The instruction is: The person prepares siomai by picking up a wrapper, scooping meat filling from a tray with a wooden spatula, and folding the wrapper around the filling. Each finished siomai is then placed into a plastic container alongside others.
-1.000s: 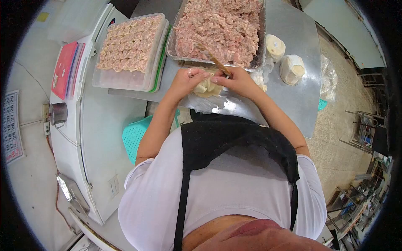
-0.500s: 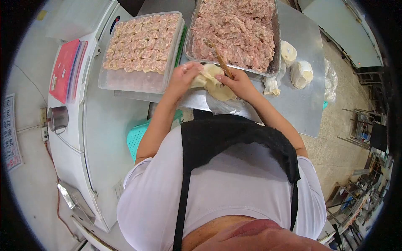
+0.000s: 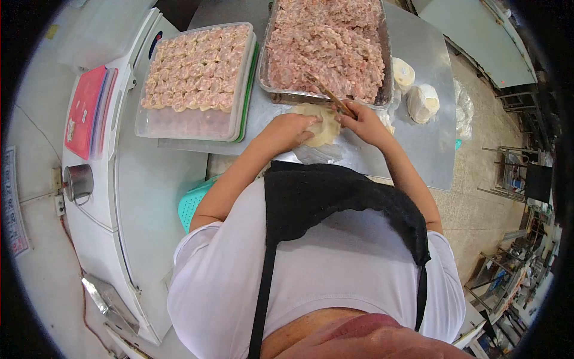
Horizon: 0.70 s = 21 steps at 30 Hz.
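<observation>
A pale round dough wrapper [image 3: 323,130], perhaps more than one layer, lies spread just in front of the meat tray. My left hand [image 3: 289,131] holds its left edge, thumb on top and the other fingers partly hidden. My right hand [image 3: 366,123] is closed around a thin wooden spatula [image 3: 330,94], while its thumb touches the wrapper's right side. The spatula's far end reaches over the ground meat filling [image 3: 326,51], which fills a metal tray [image 3: 293,96]. To the left, a clear plastic container [image 3: 179,124] holds rows of open-topped filled dumplings [image 3: 191,66].
Two stacks of round wrappers, one at the back [image 3: 403,75] and one nearer [image 3: 423,103], sit right of the tray on the steel table [image 3: 427,158]. A white fridge [image 3: 149,197] and a turquoise basket [image 3: 190,206] are at left. Clear plastic [image 3: 317,154] lies near the table edge.
The wrapper, lifted and folded between both hands before, now lies flatter. My left hand has moved right and down onto it. My right hand keeps the spatula and has shifted slightly right.
</observation>
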{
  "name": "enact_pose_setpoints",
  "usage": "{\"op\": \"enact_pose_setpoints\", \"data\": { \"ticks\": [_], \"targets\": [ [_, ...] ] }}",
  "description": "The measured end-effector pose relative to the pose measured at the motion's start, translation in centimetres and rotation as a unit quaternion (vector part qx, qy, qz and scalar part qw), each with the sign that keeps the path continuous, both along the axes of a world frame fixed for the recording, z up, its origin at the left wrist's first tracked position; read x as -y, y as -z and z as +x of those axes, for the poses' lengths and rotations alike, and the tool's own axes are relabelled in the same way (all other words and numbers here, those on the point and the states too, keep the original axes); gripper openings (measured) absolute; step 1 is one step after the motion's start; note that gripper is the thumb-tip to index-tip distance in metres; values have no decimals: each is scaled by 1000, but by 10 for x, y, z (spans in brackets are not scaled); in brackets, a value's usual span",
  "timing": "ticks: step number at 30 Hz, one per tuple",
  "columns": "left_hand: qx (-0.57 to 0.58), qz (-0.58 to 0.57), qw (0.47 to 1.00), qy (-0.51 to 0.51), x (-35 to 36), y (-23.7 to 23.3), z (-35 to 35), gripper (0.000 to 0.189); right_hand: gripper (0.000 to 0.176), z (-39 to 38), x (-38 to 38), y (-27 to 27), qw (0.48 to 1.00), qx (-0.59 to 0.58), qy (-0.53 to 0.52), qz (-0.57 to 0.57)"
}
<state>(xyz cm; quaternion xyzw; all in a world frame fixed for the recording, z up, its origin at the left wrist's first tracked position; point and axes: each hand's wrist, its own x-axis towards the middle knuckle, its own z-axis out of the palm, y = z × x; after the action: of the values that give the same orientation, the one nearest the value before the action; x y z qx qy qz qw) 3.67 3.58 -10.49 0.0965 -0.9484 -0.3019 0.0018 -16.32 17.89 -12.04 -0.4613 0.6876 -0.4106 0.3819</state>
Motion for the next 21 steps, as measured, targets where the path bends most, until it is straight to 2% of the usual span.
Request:
{"op": "enact_pose_setpoints", "data": {
  "ticks": [2, 3, 5, 6, 8, 10, 12, 13, 15, 16, 18, 19, 21],
  "targets": [
    [5, -33, 999, -12, 2, -6, -4, 26, 29, -17, -5, -19, 997, -79, -7, 10],
    [9, -66, 997, -24, 4, -9, -5, 26, 29, -28, -6, -31, 997, -77, -9, 7],
    [6, -66, 998, -25, 2, -20, -7, 25, 26, -52, -7, -57, 970, -241, -17, 2],
    [0, -62, 998, -24, 0, -24, -9, 23, 26, -65, -7, -66, 971, -240, -18, -1],
    [10, -62, 998, -18, -5, -29, -8, 23, 29, -91, -3, -79, 923, -383, -34, 10],
    [23, -58, 998, -17, -10, -28, -10, 23, 31, -102, 8, -92, 906, -419, -58, 21],
    [144, -124, 982, 14, -16, -27, -13, 23, 35, -104, 24, -89, 878, -470, -95, 8],
    [148, -125, 981, 8, -19, -28, -13, 23, 35, -101, 34, -85, 879, -467, -99, 2],
    [19, -4, 1000, -12, -26, -31, -11, 23, 32, -87, 54, -76, 841, -526, -117, -57],
    [22, -6, 1000, -17, -26, -29, -11, 23, 32, -80, 63, -69, 842, -523, -119, -61],
    [10, 67, 996, -66, -26, -23, -12, 25, 22, -68, 72, -53, 788, -590, -132, -113],
    [13, 66, 995, -71, -30, -24, -12, 25, 22, -62, 68, -45, 790, -587, -135, -117],
    [96, -88, 980, -152, -34, -29, -13, 27, 17, -48, 56, -32, 836, -521, -129, -115]
  ]
}}
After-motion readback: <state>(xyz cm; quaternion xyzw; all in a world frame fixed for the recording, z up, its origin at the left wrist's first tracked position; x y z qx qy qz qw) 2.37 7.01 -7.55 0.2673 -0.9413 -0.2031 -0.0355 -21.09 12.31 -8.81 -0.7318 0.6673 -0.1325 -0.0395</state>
